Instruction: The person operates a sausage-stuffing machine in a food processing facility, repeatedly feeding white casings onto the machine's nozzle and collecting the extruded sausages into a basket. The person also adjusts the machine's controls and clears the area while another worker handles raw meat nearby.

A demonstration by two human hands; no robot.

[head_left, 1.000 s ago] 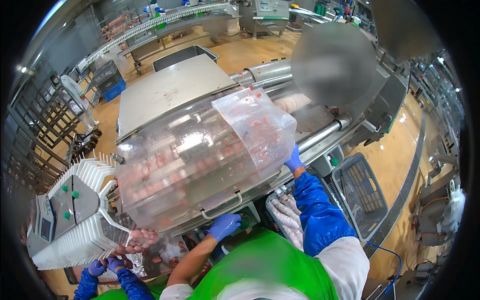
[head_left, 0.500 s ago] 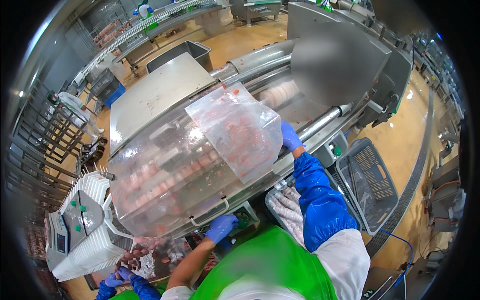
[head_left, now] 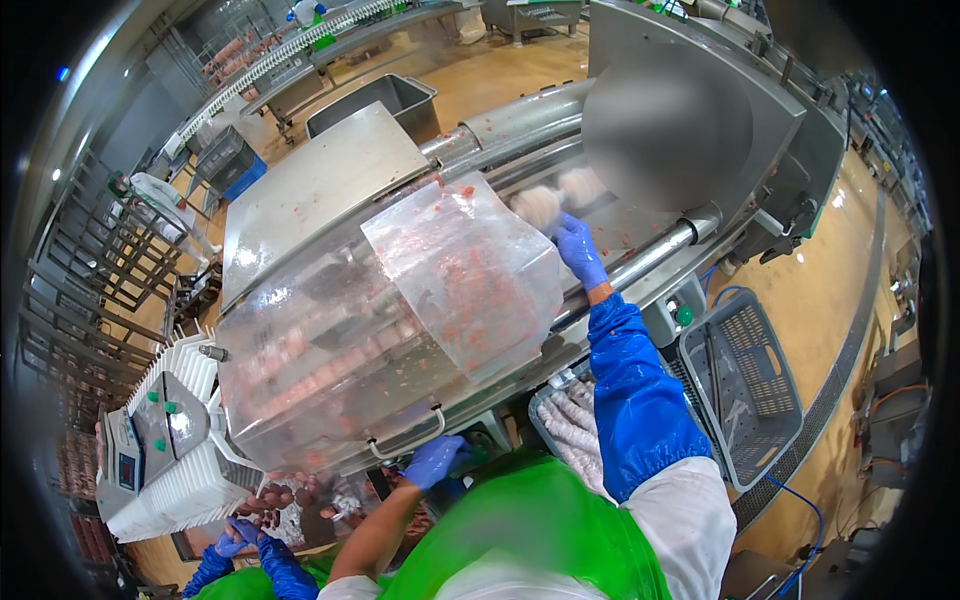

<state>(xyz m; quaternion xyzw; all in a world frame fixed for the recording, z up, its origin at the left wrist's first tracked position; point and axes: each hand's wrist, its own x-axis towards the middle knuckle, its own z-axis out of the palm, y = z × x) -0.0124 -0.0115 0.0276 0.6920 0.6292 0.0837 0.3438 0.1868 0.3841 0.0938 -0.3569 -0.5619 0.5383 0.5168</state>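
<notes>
A clear cover (head_left: pixel 290 390) lies over pale sausages inside a long steel machine. On top of it rests a cloudy plastic sheet (head_left: pixel 465 285) flecked with meat bits. Past the sheet's right edge, a pale, ribbed sausage casing (head_left: pixel 537 206) sits in the machine's trough. My right hand (head_left: pixel 580 255), in a purple glove and blue sleeve, has its closed fingers at the near side of that casing; its fingertips are partly hidden. My left hand (head_left: pixel 436 461), also gloved, is below the cover's white handle (head_left: pixel 408 440), fingers stretched toward the machine's front controls, holding nothing visible.
Pale casings fill a grey tub (head_left: pixel 565 425) by my right arm. A grey perforated crate (head_left: pixel 750 375) stands farther right. At lower left, another person's gloved hands (head_left: pixel 235 535) work near sausages (head_left: pixel 275 500) and a rack of white hangers (head_left: pixel 185 490).
My right hand has moved up from the sheet's edge to the casing. The casing shows in two separate pieces now. My left hand has drawn back slightly left and down from the green button.
</notes>
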